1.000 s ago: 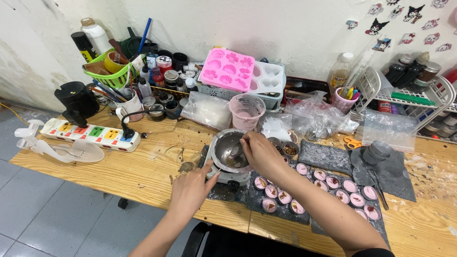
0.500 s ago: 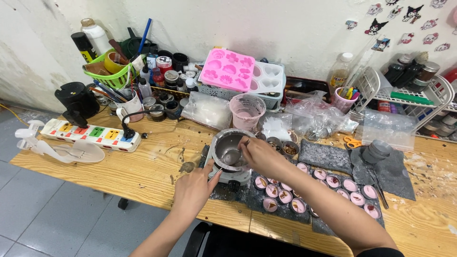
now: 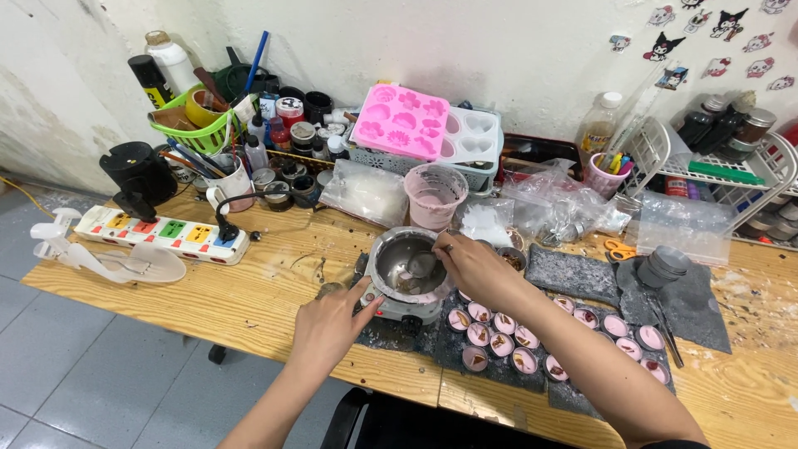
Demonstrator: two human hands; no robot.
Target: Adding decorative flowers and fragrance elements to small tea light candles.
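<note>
A small metal pot sits on a little electric heater near the front of the wooden table. My right hand is shut on a metal spoon whose bowl dips inside the pot. My left hand rests on the table with its fingertips touching the heater's left front side. Right of the pot, several small round tins with pink filling stand in rows on a dark grey mat.
A pink plastic cup stands behind the pot. Pink and white silicone moulds lie on a basket at the back. A power strip, a green basket, clear bags, scissors and a white rack crowd the table.
My left hand has slid forward and right until its fingers touch the heater. My right hand stays at the pot with the spoon.
</note>
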